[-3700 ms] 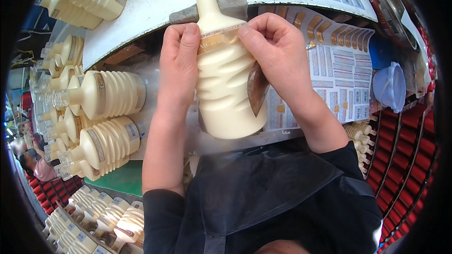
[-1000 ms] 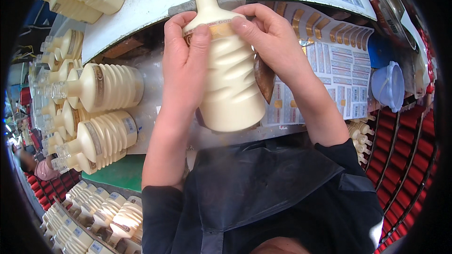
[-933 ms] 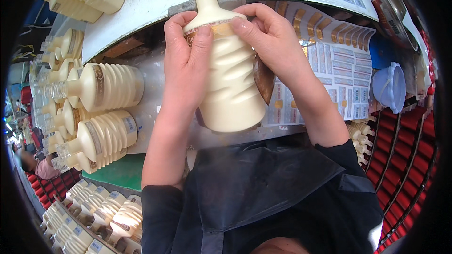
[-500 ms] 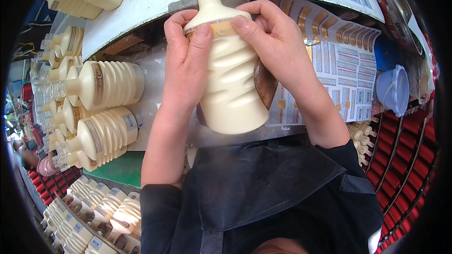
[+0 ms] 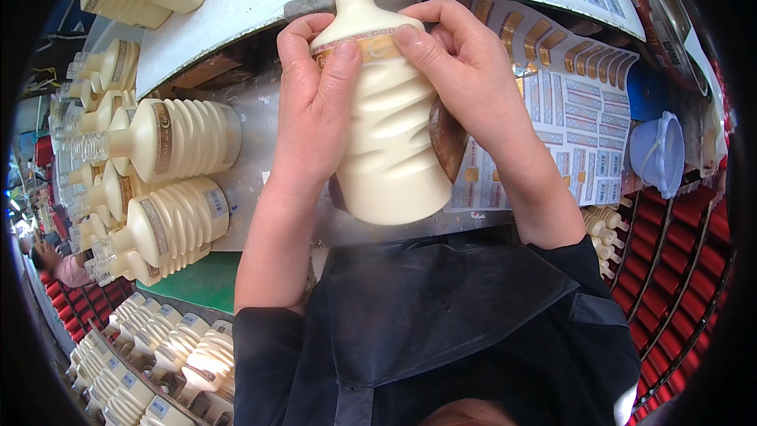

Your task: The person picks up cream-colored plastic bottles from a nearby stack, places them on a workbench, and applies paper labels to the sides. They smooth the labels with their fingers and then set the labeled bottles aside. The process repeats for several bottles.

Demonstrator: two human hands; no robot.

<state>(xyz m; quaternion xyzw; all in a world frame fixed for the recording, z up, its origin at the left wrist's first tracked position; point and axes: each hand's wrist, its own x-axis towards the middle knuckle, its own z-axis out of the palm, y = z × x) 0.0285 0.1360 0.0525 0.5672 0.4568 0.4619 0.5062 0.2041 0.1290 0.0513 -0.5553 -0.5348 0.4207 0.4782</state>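
A cream bottle (image 5: 394, 150) with a twisted, ridged body and a clear glass neck lies in front of me, its neck pointing away. Around its shoulder runs a gold-brown label (image 5: 377, 47). My left hand (image 5: 315, 99) grips the left side of the shoulder, thumb on the label. From the right, my right hand (image 5: 465, 63) is closed round the same shoulder, its thumb pressing near the label's right end. A grey cloth pad (image 5: 306, 6) sits behind the shoulder, and a brown curved piece (image 5: 447, 138) shows beside the body, partly hidden.
Similar cream bottles (image 5: 197, 140) lie stacked at left, with more in rows (image 5: 118, 383) at lower left. Label sheets (image 5: 579, 122) lie at right, by a pale blue bucket (image 5: 658, 154). A white board edge (image 5: 236, 31) crosses behind. Red racks (image 5: 678, 284) stand far right.
Both hands stay on the bottle's shoulder, thumbs at the label, with hardly any shift. At the far left edge, another person in pink has moved.
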